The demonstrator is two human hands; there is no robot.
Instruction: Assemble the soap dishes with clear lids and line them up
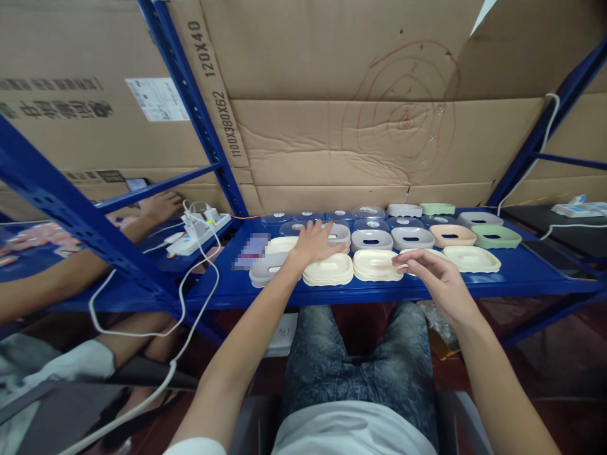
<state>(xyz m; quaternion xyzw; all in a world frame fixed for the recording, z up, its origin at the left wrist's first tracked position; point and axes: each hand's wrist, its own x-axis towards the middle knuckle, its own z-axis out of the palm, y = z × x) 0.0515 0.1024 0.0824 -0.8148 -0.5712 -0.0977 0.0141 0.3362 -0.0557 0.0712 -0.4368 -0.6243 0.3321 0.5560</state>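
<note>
Near the front edge of the blue shelf (521,273), the left hand (317,243) lay flat, fingers spread, on a cream soap dish (329,270). The right hand (434,270) hovered loosely curled, holding nothing, over another cream dish (375,264) beside it.

Your two arms are bare, with no watch or rings on your left hand (315,243) or your right hand (434,272). You wear a white shirt (351,430) with short sleeves. Your jeans (360,354) are blue-grey with a faded, blotchy pattern all over them.
</note>
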